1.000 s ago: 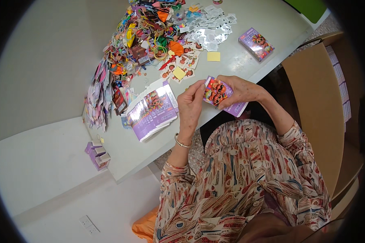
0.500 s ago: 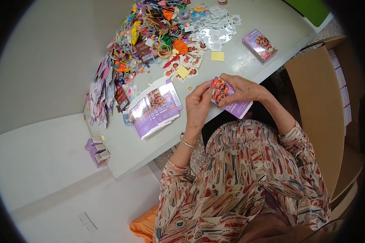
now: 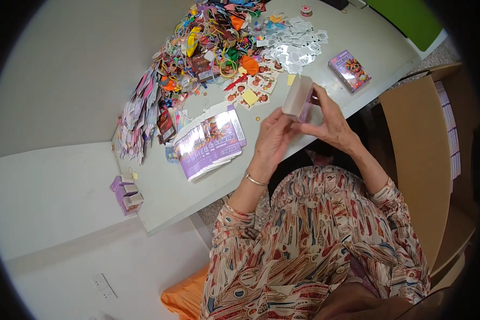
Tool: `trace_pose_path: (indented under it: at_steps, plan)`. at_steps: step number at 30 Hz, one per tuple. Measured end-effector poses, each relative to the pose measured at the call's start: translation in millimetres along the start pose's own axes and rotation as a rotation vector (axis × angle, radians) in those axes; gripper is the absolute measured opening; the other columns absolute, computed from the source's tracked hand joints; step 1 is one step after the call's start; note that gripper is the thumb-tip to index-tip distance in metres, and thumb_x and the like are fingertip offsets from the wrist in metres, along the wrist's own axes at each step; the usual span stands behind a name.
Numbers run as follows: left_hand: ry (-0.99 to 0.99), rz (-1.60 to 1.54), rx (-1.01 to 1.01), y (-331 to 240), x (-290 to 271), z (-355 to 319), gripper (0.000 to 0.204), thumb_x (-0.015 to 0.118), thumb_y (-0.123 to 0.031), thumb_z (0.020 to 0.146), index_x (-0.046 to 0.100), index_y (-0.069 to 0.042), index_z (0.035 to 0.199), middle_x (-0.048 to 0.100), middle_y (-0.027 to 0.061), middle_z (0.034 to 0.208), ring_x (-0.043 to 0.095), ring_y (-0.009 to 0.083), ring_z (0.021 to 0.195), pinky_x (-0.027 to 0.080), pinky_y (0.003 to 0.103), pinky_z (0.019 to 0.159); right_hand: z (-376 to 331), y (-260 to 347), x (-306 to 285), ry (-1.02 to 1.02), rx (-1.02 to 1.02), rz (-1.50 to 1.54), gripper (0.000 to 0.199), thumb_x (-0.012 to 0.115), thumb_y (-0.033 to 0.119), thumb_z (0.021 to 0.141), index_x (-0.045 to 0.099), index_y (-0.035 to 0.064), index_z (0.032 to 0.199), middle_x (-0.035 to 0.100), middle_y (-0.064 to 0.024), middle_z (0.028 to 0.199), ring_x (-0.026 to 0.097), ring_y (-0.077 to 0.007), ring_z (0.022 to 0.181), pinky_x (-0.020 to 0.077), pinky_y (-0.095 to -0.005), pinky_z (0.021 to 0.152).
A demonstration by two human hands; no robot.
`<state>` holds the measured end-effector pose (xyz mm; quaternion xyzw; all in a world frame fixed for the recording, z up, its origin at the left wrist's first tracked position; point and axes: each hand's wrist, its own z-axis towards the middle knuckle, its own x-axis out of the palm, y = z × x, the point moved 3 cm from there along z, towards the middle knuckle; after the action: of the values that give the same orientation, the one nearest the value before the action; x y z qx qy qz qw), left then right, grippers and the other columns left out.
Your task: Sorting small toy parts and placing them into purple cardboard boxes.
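Observation:
Over the table's front edge I hold a small purple carton [image 3: 297,97] in both hands. It now has a box shape, and a plain pale side faces up; whether that is its open inside I cannot tell. My left hand [image 3: 273,136] grips its lower end, with the fingers partly hidden behind it. My right hand [image 3: 332,121] holds its right side between thumb and fingers. Left of my hands lies a fanned stack of flat purple cartons [image 3: 210,141]. A finished-looking purple box [image 3: 350,71] with a cartoon picture lies farther right.
A large heap of colourful small trinkets [image 3: 208,53] covers the table's far left, beside silvery packets [image 3: 296,48], picture cards [image 3: 261,82] and yellow paper slips [image 3: 249,97]. A big brown cardboard box [image 3: 416,154] with purple cartons inside stands at my right. Small purple boxes [image 3: 127,194] sit at the left.
The carton went from flat, picture side up, to a box shape with a pale side showing. Both hands turned and raised it slightly. The view shifted a little.

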<state>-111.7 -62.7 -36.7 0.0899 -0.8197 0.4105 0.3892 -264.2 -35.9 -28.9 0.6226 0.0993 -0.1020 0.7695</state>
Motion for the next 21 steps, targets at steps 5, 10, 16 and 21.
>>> trace_pose_path:
  at_steps: [5, 10, 16, 21]
  plan:
    - [-0.323, 1.035, 0.536, -60, -45, 10, 0.024, 0.067, -0.016, 0.086, 0.066, -0.002, 0.106, 0.064, 0.0113, 0.109, 0.061, 0.0219, 0.089, 0.046, 0.029, 0.077, 2, -12, -14, -0.095, 0.005, -0.189, 0.084, 0.079, 0.024, 0.07, 0.036, -0.0034, 0.136, 0.051, -0.0185, 0.12, 0.054, -0.0315, 0.11, 0.0433, -0.0387, 0.097]
    - [-0.412, 1.757, 0.764, -101, -68, 25, 0.031, 0.072, -0.023, 0.079, 0.067, -0.003, 0.102, 0.062, 0.0143, 0.109, 0.056, 0.031, 0.099, 0.042, 0.04, 0.089, 1, -13, -11, -0.083, -0.035, -0.231, 0.084, 0.079, 0.025, 0.07, 0.034, -0.0032, 0.136, 0.05, -0.0199, 0.118, 0.053, -0.0342, 0.107, 0.0436, -0.0392, 0.092]
    - [-0.469, 1.86, 0.889, -120, -59, 40, 0.034, 0.073, -0.03, 0.079, 0.069, -0.002, 0.099, 0.067, 0.0148, 0.103, 0.062, 0.0309, 0.08, 0.047, 0.039, 0.081, 0, -12, -8, -0.052, 0.001, -0.279, 0.082, 0.077, 0.022, 0.072, 0.032, -0.0024, 0.137, 0.048, -0.021, 0.121, 0.051, -0.0361, 0.11, 0.0426, -0.039, 0.094]
    - [-0.435, 1.844, 0.82, -112, -40, 85, 0.037, 0.073, -0.035, 0.077, 0.069, -0.002, 0.094, 0.068, 0.0154, 0.092, 0.06, 0.0329, 0.089, 0.045, 0.042, 0.081, -2, -5, -2, -0.096, -0.011, -0.433, 0.078, 0.075, 0.015, 0.075, 0.031, -0.0025, 0.137, 0.047, -0.0226, 0.121, 0.05, -0.0383, 0.111, 0.0426, -0.0413, 0.094]
